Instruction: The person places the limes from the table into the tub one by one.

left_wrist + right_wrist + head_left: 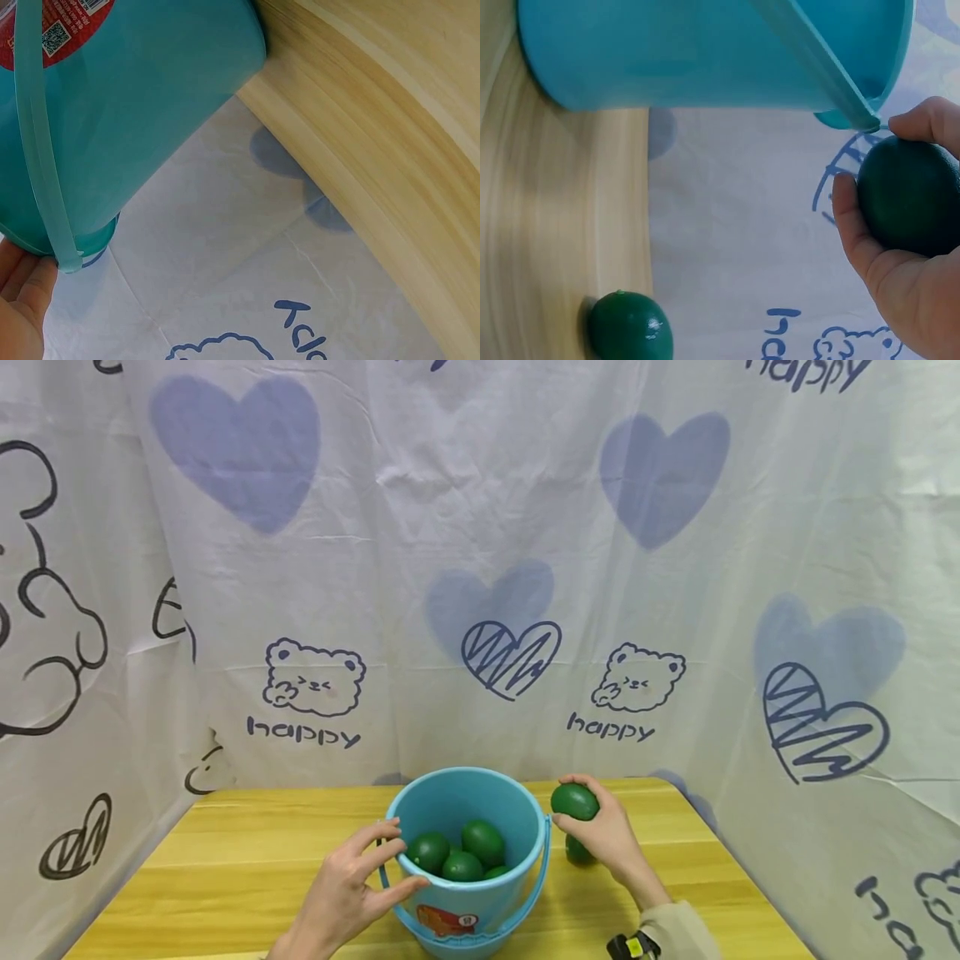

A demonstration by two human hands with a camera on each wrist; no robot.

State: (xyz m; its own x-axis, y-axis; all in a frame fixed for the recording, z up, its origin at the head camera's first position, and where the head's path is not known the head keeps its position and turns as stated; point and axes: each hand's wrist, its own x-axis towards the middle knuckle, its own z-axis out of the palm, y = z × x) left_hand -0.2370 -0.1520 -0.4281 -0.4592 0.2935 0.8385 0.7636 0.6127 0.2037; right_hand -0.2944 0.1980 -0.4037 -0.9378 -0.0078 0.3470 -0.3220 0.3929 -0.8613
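Note:
A light blue bucket stands upright on the table with several dark green avocados inside. At its left side my left hand holds the rim, fingertips on the edge near the handle joint and thumb toward the front. In the left wrist view, its fingers meet the rim beside the handle. My right hand grips another avocado between thumb and fingers, raised at rim height just right of the bucket. Below that hand, one more avocado lies on the table, partly hidden in the head view.
The yellow wood-grain table ends at a back edge close behind the bucket. A white printed cloth hangs behind and at both sides. The bucket's handle hangs down across its front.

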